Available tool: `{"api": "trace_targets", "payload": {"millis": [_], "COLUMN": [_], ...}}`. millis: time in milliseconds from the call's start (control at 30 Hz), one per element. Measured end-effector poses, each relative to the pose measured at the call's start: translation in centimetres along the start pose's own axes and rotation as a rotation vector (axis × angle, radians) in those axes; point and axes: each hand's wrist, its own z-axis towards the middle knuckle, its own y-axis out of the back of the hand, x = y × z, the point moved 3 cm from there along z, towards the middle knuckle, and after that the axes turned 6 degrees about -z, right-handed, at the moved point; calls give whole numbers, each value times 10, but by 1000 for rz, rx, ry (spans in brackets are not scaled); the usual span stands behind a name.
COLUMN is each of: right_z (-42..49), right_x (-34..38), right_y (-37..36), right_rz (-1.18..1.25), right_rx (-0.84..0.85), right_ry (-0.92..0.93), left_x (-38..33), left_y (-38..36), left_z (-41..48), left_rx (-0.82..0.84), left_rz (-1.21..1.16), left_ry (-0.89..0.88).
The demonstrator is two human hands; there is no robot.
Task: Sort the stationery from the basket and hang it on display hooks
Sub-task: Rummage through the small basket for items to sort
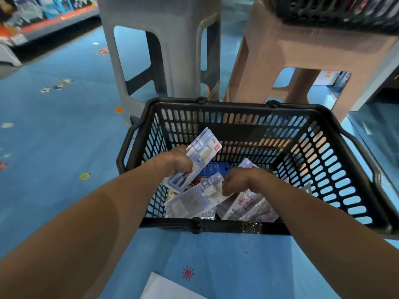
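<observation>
While both hands were down in the black basket (237, 117), the step in hand looked like sorting: pulling like pkgs together before any hanging. The left hand (178, 164) had its grip curled round a small stack of light-blue blister packs (200, 152), raised and tilted over the basket's left side. The right hand (237, 180) reached a matching pack (194, 201) lying flat at near left inside, its grip bent onto the pack's top end and seemingly pinching it, though the fingertips were partly hidden. Other stock lay beneath: a dark-blue card (213, 169) btwn the hands, and pink-and-white packs (248, 203) at near right.

Next move prob. calls for lifting the matching pack clear w/o dragging its neighbours, adding it to the stack w/ hang-holes aligned, then finding the hooks; none were in view.

Writing: a red label (216, 147) sat on the top pack's corner, and faint lettering ran across the flat pack, both too blurred to read. No brand could be made out.
</observation>
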Motion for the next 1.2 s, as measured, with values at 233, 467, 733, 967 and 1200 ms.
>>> {"api": "trace_targets", "payload": {"millis": [233,467,733,967,1200], "right_z": [0,-22,-63,-79,-67], "right_x": [3,2,-5,8,7], "right_y": [10,33,54,63,65], "right_rz": [391,599,1075,1270,1345], "right_rx": [-179,-263,-356,-434,-514], "right_ry": [-68,-7,195,234,133], "left_x": [-2,0,-19,-45,-44], "left_y": [-2,7,8,-4,-13], "left_z": [0,-3,-44,-63,-50], "left_rx": [38,61,189,301,324], "left_rz": [-66,-195,-305,-552,-406], "left_ry": [2,-42,-52,-73,-167]}}
